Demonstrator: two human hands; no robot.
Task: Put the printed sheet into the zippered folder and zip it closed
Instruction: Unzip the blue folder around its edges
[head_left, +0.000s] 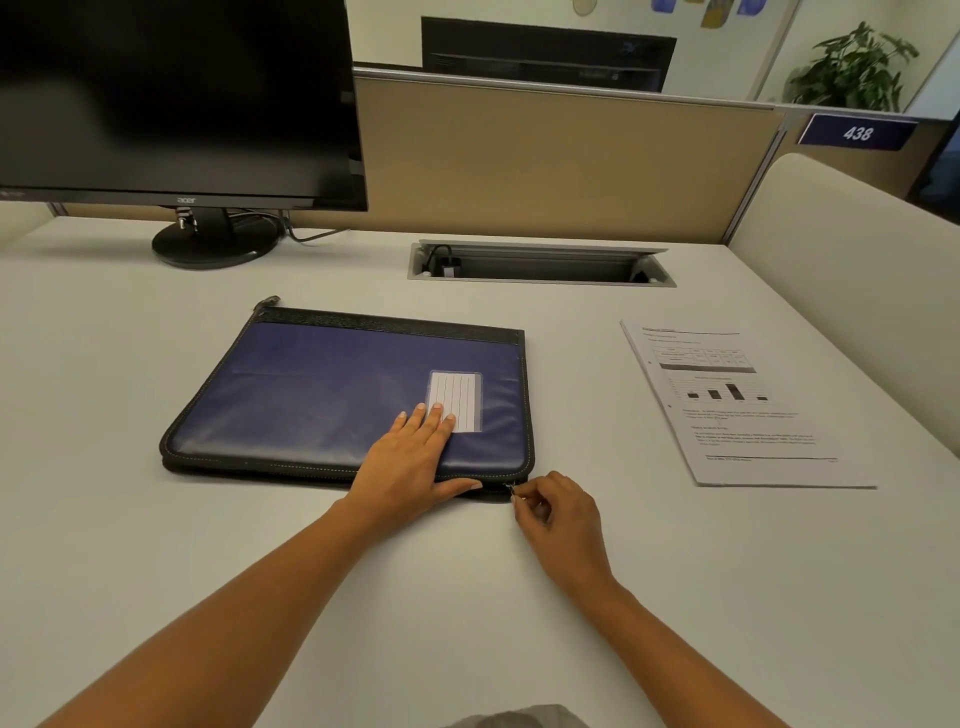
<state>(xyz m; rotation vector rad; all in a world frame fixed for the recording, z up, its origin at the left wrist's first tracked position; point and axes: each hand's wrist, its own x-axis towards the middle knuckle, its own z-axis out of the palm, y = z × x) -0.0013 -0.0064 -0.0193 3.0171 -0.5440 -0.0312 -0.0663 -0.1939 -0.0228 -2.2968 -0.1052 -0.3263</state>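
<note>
I am pressing my left hand (410, 457) flat on the zippered folder (322, 400), with the fingers lying straight and close together. The fingertips are overlapping the lower left corner of the white lined label card (457, 400), and the thumb is stretching out along the folder's near edge. This grip is lying wide and is closing on nothing.

My right hand (558, 512) is working at the folder's near right corner, where my grip is pinching the small metal zipper pull (511, 488) between thumb and forefinger. The other fingers are curling into the palm.

The folder, blue with black stitched edging, is lying flat on the worktop (156, 519) straight ahead of me, its cover down. I cannot tell how far the zip is running along its sides.

The printed sheet (737, 410) is sitting outside the folder, well apart from it on the worktop to my right. It is lying face up and slightly askew, showing a table, a bar chart and lines of text.

Beyond the folder, a cable hatch (540, 262) is standing open in the worktop. A dark monitor (171, 93) is standing at the far left.
</note>
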